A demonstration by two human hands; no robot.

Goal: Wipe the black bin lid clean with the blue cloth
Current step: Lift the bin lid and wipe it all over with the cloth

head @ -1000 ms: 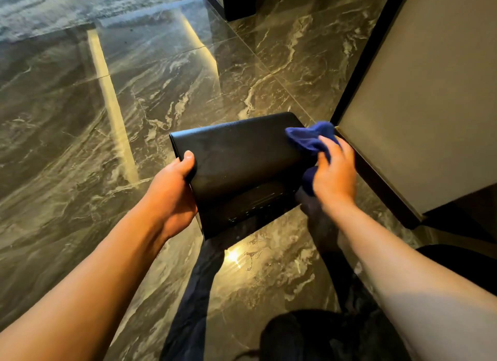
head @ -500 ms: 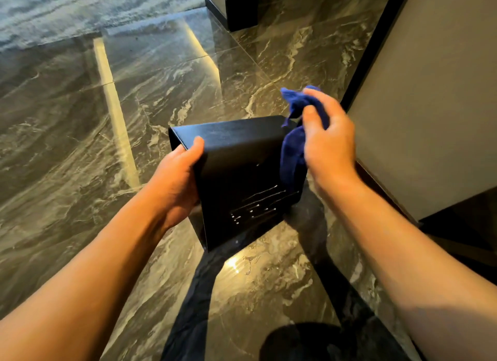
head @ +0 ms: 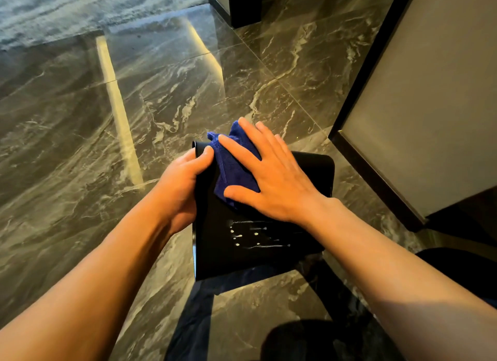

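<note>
Since half a second earlier, the right hand (head: 271, 177) had swung from the far right corner of the flat black rectangular bin lid (head: 258, 247) to its upper left part, and the lid had tipped so its broad face turned up toward the camera. The right hand lay open and flat, fingers spread, palm pressing the crumpled blue microfibre cloth (head: 231, 169) against the lid's face; cloth showed between the thumb and forefinger and bunched up past the fingertips at the lid's far left corner. The left hand (head: 183, 183) was closed around the lid's left edge, thumb hooked over the top face just beside the cloth, the other fingers hidden beneath. The lid was held in the air above the glossy dark grey marble floor (head: 134, 134), touching nothing but the two hands and the cloth.

White droplets and streaks (head: 252, 234) sat on the lid's near half, just below the right wrist. The lid's right edge and near edge were free. To the right, a grey wall panel with a dark skirting (head: 403, 113) stood near the lid's right corner but apart from it; to the left and ahead the floor lay open.

Both forearms reached forward from the bottom corners, bare, the right wrist bent slightly down onto the lid, the left wrist turned inward.
</note>
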